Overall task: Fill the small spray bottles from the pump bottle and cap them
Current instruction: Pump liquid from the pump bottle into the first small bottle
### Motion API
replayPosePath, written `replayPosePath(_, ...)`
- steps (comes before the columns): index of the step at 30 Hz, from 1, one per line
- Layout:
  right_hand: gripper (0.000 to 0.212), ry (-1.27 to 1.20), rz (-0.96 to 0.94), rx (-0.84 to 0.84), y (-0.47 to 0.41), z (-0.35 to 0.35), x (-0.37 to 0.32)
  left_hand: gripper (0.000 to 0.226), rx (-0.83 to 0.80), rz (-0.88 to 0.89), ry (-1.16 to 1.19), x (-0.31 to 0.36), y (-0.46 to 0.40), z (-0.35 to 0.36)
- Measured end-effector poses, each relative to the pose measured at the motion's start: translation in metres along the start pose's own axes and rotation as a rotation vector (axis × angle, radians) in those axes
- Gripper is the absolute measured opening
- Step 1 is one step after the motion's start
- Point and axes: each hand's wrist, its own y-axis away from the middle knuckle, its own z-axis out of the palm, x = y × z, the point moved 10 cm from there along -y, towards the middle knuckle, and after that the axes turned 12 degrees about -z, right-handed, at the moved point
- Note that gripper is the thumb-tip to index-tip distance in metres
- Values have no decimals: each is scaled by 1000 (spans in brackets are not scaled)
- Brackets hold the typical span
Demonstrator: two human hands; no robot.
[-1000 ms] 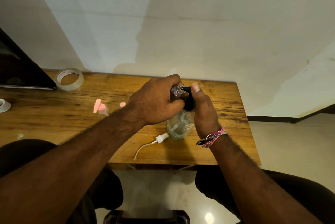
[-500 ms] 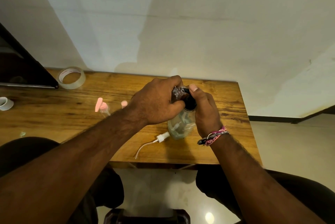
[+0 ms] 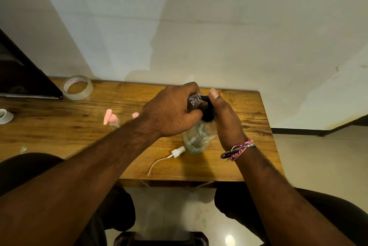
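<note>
My left hand (image 3: pixel 171 114) is curled round a small bottle (image 3: pixel 195 100), mouth right at the black pump (image 3: pixel 207 110) nozzle. Right hand (image 3: pixel 225 120) grips the pump bottle (image 3: pixel 197 138) standing on the table (image 3: pixel 239 166).

Bench (image 3: pixel 229 166) varnished wood, visible grain, slight sheen. Pump bottle (image 3: pixel 196 139) clear glossy plastic, black pump head (image 3: pixel 208 113). Small spray bottle (image 3: pixel 195 100) clear plastic. Tape roll (image 3: pixel 77 87) left of it translucent, glossy. Floor (image 3: pixel 175 210) polished tile.
</note>
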Motion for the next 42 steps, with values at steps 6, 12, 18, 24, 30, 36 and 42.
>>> replayPosePath(6, 49, -2, 13, -3, 1, 3, 1, 18, -7, 5, 1, 0, 1, 1)
replayPosePath(12, 46, -40, 31, -7, 0, 4, 2, 25, -8, 12, -10, 0, 1, 2)
replayPosePath(18, 42, -34, 63, -15, -2, 2, 3, 23, -14, 21, -4, -2, 3, 3)
replayPosePath(24, 50, 42, 36, -31, -2, 1, -2, 26, -3, 21, -19, -3, 3, 3)
replayPosePath(30, 36, 42, 55, -47, 3, 5, -5, 22, 3, 4, -15, -2, 2, 2)
replayPosePath(36, 45, -36, 45, -67, 3, 10, -7, 18, 0, 3, 35, 2, 1, 0)
replayPosePath(42, 67, -98, 36, -67, 3, 10, -1, 19, -3, -8, 48, -1, 1, 1)
